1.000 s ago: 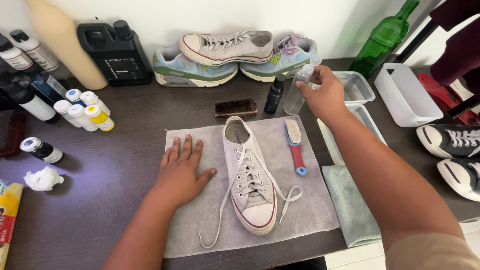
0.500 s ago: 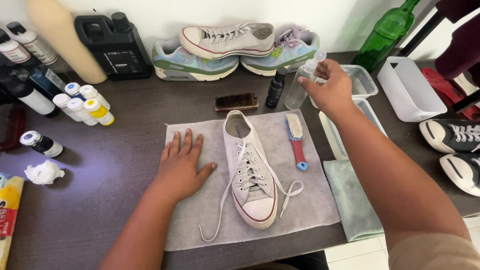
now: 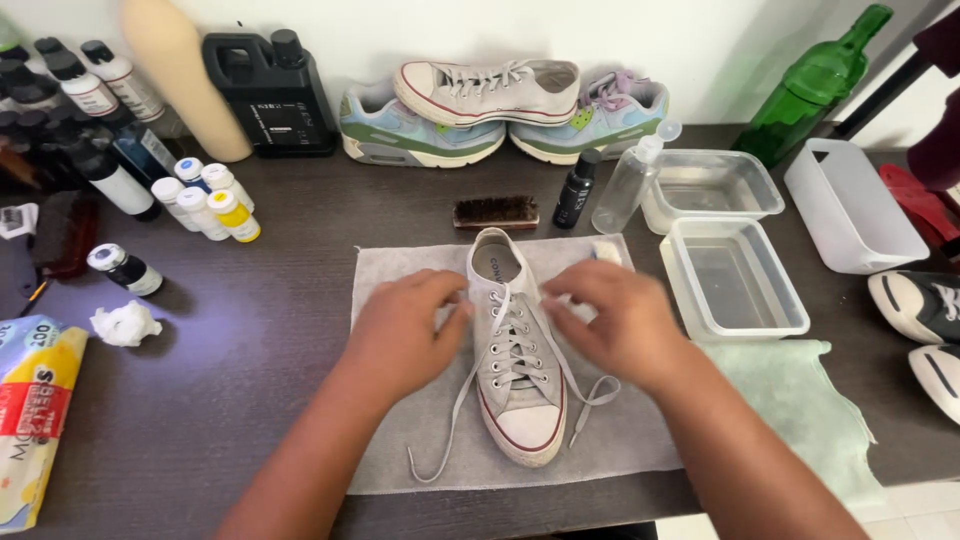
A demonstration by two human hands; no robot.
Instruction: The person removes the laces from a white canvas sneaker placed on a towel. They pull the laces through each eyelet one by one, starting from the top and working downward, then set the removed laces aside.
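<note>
Grey canvas sneaker (image 3: pixel 517 370) lies flat on a grey cloth (image 3: pixel 420 440) at the middle of the dark table (image 3: pixel 270 330), toe cap toward the person and heel opening toward the wall, its laces loose and trailing onto the cloth on both sides. Left hand (image 3: pixel 405 330) rests against the shoe's left flank, fingers curled inward at the upper eyelets and touching the lace there; whether a lace is actually pinched cannot be told. Right hand (image 3: pixel 615 325) sits against the right flank, fingers bent and drawn together at the same lace area (the grip itself is hidden by the knuckles). Just beyond the heel lies a small dark bristle brush (image 3: pixel 495 212), with a small black bottle (image 3: pixel 576 190) and a clear spray bottle (image 3: pixel 630 185) beside it. Two clear plastic tubs (image 3: pixel 745 320) stand to the right of the cloth, and a pale green cloth (image 3: pixel 800 410) lies near the table's front edge. Against the wall, a further grey sneaker (image 3: pixel 490 92) is stacked on a pair of green-and-blue trainers (image 3: pixel 420 135). A green glass bottle (image 3: pixel 820 85) stands at far right, a black jug (image 3: pixel 270 95) at the rear left, small capped bottles (image 3: pixel 205 200) to the left.
</note>
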